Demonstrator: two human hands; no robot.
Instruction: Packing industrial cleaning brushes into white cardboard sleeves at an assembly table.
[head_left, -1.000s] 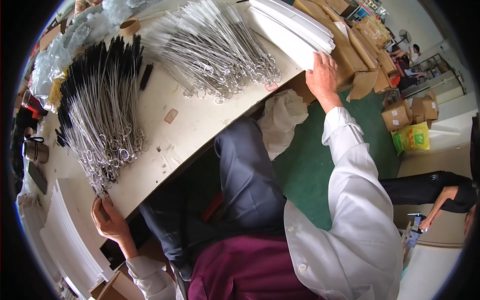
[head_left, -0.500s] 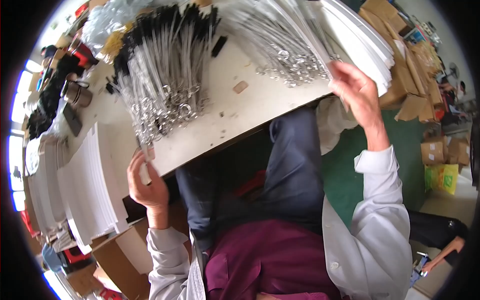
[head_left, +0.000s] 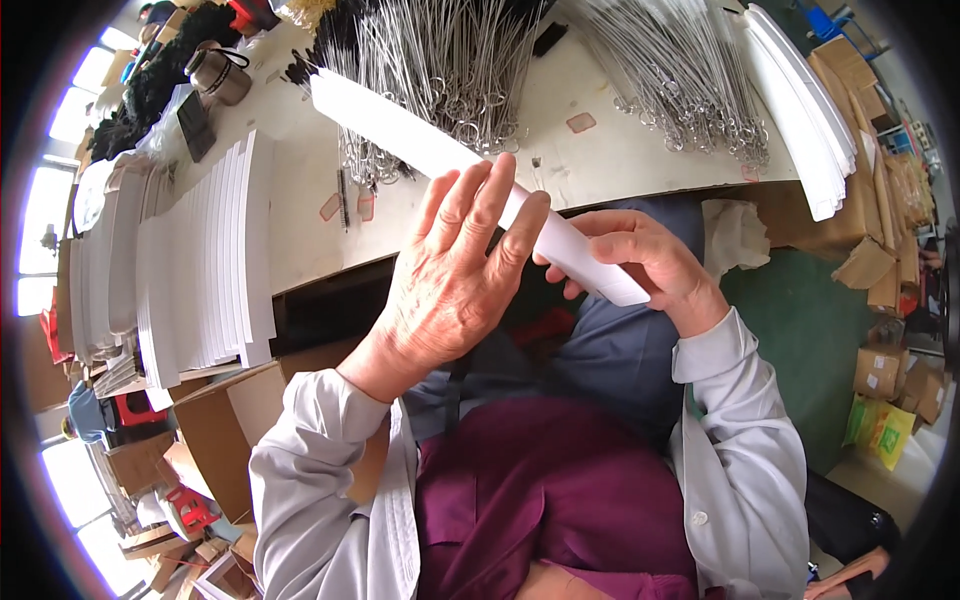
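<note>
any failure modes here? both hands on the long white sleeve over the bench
1. Both hands, left hand and right hand, grip only the near end of the white sleeve; its long free end could sag or crease.
2. That free end hangs over the pile of wire brushes and could snag or scatter them.
3. Fingertip pressure may crush the flat sleeve.

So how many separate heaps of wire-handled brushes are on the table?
2 clear heaps: brush heap one behind the white card strip held by the left hand and right hand, and brush heap two farther right. Dark bristles at upper left may hide more.
</note>
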